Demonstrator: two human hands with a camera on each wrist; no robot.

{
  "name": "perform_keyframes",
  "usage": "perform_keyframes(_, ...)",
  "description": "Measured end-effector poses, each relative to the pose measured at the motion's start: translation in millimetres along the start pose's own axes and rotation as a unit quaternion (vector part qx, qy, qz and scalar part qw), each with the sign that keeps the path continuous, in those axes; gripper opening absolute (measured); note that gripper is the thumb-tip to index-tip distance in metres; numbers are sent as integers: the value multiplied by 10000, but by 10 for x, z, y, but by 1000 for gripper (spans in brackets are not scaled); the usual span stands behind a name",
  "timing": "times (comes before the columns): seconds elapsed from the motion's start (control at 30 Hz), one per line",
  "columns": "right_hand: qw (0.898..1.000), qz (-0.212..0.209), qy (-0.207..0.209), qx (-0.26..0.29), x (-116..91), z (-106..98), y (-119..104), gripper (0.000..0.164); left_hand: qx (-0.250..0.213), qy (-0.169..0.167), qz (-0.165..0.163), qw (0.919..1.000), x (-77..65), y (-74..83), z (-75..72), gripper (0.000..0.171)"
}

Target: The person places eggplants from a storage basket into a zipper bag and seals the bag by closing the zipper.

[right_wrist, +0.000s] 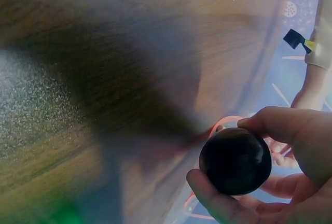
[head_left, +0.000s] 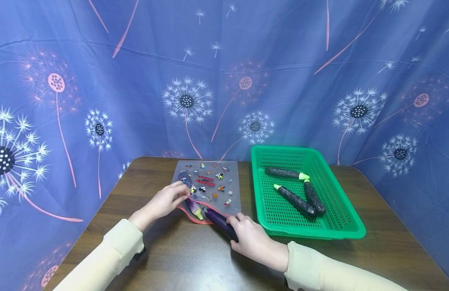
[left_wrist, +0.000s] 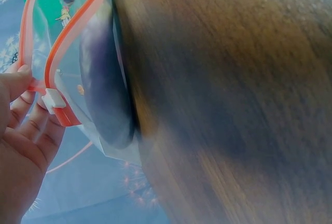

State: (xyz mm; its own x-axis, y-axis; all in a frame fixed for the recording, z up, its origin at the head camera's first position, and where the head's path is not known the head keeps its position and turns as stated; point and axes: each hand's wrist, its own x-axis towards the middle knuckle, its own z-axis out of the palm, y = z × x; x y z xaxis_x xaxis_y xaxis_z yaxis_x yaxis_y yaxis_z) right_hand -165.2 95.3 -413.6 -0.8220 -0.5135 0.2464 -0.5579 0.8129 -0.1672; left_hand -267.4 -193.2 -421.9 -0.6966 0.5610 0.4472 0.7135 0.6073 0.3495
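Observation:
A clear zip bag (head_left: 211,182) with printed cartoon figures and a red zip edge lies on the table, its mouth held apart toward me. Inside its left side rests a purple eggplant (head_left: 196,210), green stem end at the mouth; the left wrist view shows that eggplant (left_wrist: 104,84) through the plastic. My left hand (head_left: 169,199) pinches the corner of the red edge, close to a white slider (left_wrist: 53,99). With fingers and thumb around its rounded end, my right hand (head_left: 254,240) grips a second dark eggplant (head_left: 218,221), whose far end is at the bag's mouth.
Right of the bag stands a green plastic basket (head_left: 258,194) holding three dark, speckled zucchini (head_left: 295,201) with light green ends. Brown wooden table (head_left: 173,258) surface extends in front of the bag. A blue dandelion-patterned curtain (head_left: 224,81) hangs behind the table and along both sides.

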Motion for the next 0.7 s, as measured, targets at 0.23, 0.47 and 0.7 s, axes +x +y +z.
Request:
perform_keyframes(0.23, 9999, 75, -22, -107, 46, 52, 8, 43, 14, 41, 10, 10000, -5, -1, 0, 14)
perform_keyframes(0.47, 9999, 123, 52, -57, 129, 133, 8, 39, 29, 30, 22, 10000, 3, 9, 1, 15)
perform_keyframes(0.7, 9997, 223, 112, -10, 210, 219, 4, 38, -43, -13, 34, 10000, 7, 10, 8, 11)
